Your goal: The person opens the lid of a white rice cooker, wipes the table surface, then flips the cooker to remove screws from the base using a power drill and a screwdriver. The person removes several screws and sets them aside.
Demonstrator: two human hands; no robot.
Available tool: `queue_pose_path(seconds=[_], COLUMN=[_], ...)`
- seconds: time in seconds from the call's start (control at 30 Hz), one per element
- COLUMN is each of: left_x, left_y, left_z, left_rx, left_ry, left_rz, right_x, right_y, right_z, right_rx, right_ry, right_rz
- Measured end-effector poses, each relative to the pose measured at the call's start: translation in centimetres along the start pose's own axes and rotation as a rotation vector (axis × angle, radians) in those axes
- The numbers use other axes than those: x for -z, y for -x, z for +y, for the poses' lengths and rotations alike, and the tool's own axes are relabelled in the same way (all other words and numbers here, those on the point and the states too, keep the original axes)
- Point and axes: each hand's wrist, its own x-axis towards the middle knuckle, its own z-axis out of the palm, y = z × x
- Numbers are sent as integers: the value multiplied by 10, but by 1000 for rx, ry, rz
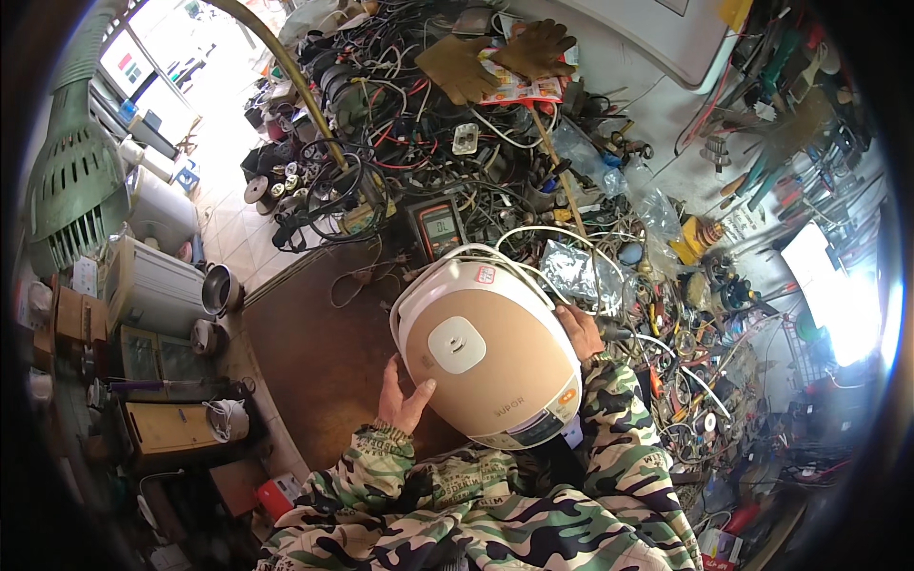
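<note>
A rice cooker (509, 338) with a beige-gold lid and white rim sits in front of me on the workbench, its control panel toward my body. A square white steam vent (456, 344) is set in the lid, and a white carry handle (476, 253) curves round the far side. My left hand (404, 396) holds the cooker's left side, thumb at the lid's edge and fingers stretched along the wall. On the right side my right hand (581, 332) grips the body, with its fingertips partly hidden. A white cord (571, 230) loops behind the cooker.
A multimeter (441, 226) stands just beyond the cooker on the brown bench top (309, 343). Tangled wires and parts heap up behind and to the right. Brown work gloves (535, 50) lie on top. A metal pot (222, 288) is at the left; a green fan-like fixture (76, 181) hangs upper left.
</note>
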Motion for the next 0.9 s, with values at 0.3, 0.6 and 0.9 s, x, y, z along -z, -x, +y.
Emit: queue_pose_path(seconds=[0.3, 0.6, 0.9], left_x=[1, 26, 41], left_y=[5, 20, 8], left_z=[6, 1, -73], left_rx=[-39, 71, 187], left_ry=[199, 390, 451], left_rz=[17, 137, 340], right_x=[-6, -54, -108], right_y=[10, 50, 105], right_z=[-24, -82, -143], right_rx=[30, 127, 418], right_ry=[64, 206, 538], right_rz=[21, 155, 180])
